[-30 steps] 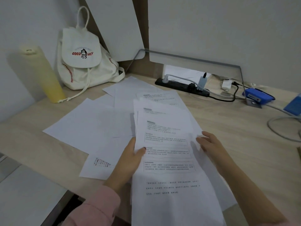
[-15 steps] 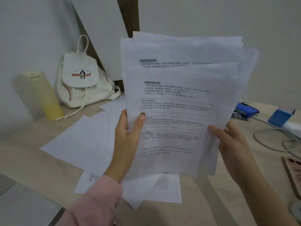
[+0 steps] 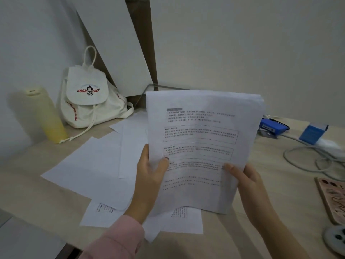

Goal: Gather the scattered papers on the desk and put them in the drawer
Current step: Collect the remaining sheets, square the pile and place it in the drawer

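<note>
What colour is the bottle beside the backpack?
Pale yellow bottle, clearest in the head view.

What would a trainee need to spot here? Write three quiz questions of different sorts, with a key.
1. True or false: both hands grip the upright stack of printed white papers.
2. Which stands nearest the white canvas drawstring backpack? A) pale yellow cylindrical bottle B) blue plastic stapler C) blue and white box
3. Fill in: loose white sheets lie on the light wooden ___.

Key: 1 true, left hand and right hand; 2 A; 3 desk.
</note>
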`<state>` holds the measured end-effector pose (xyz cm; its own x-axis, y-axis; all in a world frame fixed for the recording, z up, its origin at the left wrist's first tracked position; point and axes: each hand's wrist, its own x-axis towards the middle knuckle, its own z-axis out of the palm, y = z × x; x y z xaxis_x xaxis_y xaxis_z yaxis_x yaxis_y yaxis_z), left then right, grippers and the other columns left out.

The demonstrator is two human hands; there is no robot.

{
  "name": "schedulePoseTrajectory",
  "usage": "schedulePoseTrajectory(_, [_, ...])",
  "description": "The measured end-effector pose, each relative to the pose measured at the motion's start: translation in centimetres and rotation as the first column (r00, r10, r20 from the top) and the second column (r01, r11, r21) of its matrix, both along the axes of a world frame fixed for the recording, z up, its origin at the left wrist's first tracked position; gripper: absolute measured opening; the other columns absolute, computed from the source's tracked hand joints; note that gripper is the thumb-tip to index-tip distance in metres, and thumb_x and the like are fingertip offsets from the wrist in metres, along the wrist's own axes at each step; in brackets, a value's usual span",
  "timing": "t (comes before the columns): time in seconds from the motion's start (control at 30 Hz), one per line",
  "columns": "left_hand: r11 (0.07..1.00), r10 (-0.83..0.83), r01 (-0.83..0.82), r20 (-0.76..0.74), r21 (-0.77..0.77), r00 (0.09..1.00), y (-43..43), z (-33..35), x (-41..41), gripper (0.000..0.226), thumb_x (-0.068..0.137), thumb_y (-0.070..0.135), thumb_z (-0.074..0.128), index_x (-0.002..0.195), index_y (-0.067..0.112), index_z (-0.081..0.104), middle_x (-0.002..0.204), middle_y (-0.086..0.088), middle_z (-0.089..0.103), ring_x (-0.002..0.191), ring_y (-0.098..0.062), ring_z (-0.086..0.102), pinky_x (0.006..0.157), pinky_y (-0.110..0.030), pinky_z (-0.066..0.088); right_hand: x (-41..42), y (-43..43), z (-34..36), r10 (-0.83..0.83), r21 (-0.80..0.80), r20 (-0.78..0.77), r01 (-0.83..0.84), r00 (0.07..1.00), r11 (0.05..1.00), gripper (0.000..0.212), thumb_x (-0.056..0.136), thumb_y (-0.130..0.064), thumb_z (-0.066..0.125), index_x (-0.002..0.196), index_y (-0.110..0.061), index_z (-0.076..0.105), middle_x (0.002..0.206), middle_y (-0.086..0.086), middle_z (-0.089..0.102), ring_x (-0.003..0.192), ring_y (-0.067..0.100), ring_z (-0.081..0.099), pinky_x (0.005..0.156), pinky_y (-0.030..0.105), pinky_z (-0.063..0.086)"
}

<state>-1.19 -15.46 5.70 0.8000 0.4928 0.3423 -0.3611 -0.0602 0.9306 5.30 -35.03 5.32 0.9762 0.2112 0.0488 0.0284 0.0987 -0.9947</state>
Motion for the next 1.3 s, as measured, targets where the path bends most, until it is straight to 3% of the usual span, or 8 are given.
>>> schedulePoseTrajectory(0.13, [0.999,0.042,-0.041,-0.021,0.007,0.999,0.0,-1.0,-0.2,0.023,0.077,0.017,0.052,0.099,0.025,0.054,0.089,0.021,0.069,0.084,0.001,0.066,0.068,-0.014,0.052,-0.1,-0.8,-0.6,-0.096,-0.02,0.012,0.096,0.995,0.995,0.02,0.089,-0.008,0.048,0.099,-0.017,0.063,0.099,-0.004,0.069,0.1,0.017,0.062,0.087,0.035,0.047])
schedulePoseTrajectory(0.33, [0.999,0.027,-0.022,-0.187,0.031,0.982,-1.1,-2.2,-0.4,0.023,0.092,0.017,0.05,0.113,0.027,0.051,0.11,0.014,0.062,0.098,0.002,0.061,0.077,-0.013,0.053,-0.9,-0.9,-1.4,-0.109,-0.12,-0.035,0.104,0.993,0.987,0.023,0.093,-0.014,0.046,0.096,-0.031,0.062,0.099,-0.02,0.064,0.093,-0.003,0.057,0.077,0.02,0.043])
schedulePoseTrajectory(0.47, [0.995,-0.026,0.052,-0.268,0.089,0.963,-2.3,-1.7,0.7,0.026,0.092,0.022,0.052,0.117,0.027,0.049,0.109,0.02,0.062,0.094,0.006,0.061,0.08,-0.015,0.052,-0.4,-3.4,-1.0,-0.216,-0.25,-0.028,0.202,0.976,0.947,0.015,0.092,-0.016,0.049,0.098,-0.013,0.062,0.099,0.004,0.067,0.089,0.018,0.06,0.07,0.029,0.045])
schedulePoseTrajectory(0.67, [0.962,-0.201,0.268,-0.557,0.04,0.806,-6.0,-4.4,2.4,0.032,0.094,0.018,0.044,0.121,0.032,0.038,0.117,0.009,0.057,0.103,-0.01,0.057,0.089,-0.032,0.05,-0.5,-7.4,-3.7,-0.378,-0.441,-0.116,0.293,0.919,0.848,0.015,0.09,-0.007,0.046,0.1,-0.01,0.055,0.089,0.005,0.065,0.072,0.017,0.059,0.061,0.031,0.044])
schedulePoseTrajectory(0.83, [0.876,-0.396,0.482,-0.602,-0.022,0.693,-8.5,-6.3,2.6,0.053,0.092,0.015,0.045,0.136,0.04,0.03,0.13,0.013,0.053,0.115,-0.008,0.054,0.102,-0.037,0.044,-1.4,-9.9,-5.5,-0.505,-0.47,-0.145,0.39,0.851,0.792,0.017,0.088,0.0,0.042,0.1,-0.007,0.053,0.084,0.005,0.062,0.069,0.013,0.055,0.055,0.028,0.039])
schedulePoseTrajectory(1.0, [0.796,-0.494,0.604,-0.623,-0.044,0.606,-9.3,-7.1,2.6,0.051,0.084,0.028,0.047,0.134,0.04,0.042,0.131,0.014,0.057,0.118,-0.007,0.055,0.103,-0.038,0.044,-1.7,-11.3,-6.4,-0.588,-0.565,-0.135,0.426,0.798,0.707,0.031,0.085,0.004,0.044,0.113,-0.008,0.047,0.101,0.01,0.054,0.086,0.026,0.053,0.079,0.042,0.046])
schedulePoseTrajectory(1.13, [0.787,-0.475,0.616,-0.654,-0.017,0.589,-8.6,-6.6,2.6,0.037,0.092,0.02,0.045,0.124,0.037,0.05,0.123,0.02,0.055,0.114,0.002,0.051,0.101,-0.022,0.043,-1.7,-11.3,-6.5,-0.547,-0.743,0.035,0.388,0.837,0.546,0.048,0.081,0.004,0.054,0.128,0.004,0.045,0.125,0.026,0.051,0.11,0.038,0.048,0.097,0.047,0.037])
schedulePoseTrajectory(1.3, [0.88,-0.267,0.456,-0.655,0.134,0.707,-4.3,-5.6,2.4,0.042,0.094,0.025,0.048,0.135,0.028,0.042,0.139,0.008,0.042,0.129,-0.005,0.039,0.095,-0.017,0.028,-0.5,-7.1,-4.2,-0.076,-0.864,0.132,0.152,0.988,0.48,0.043,0.086,-0.011,0.06,0.128,-0.01,0.049,0.137,0.015,0.041,0.128,0.029,0.036,0.106,0.034,0.027])
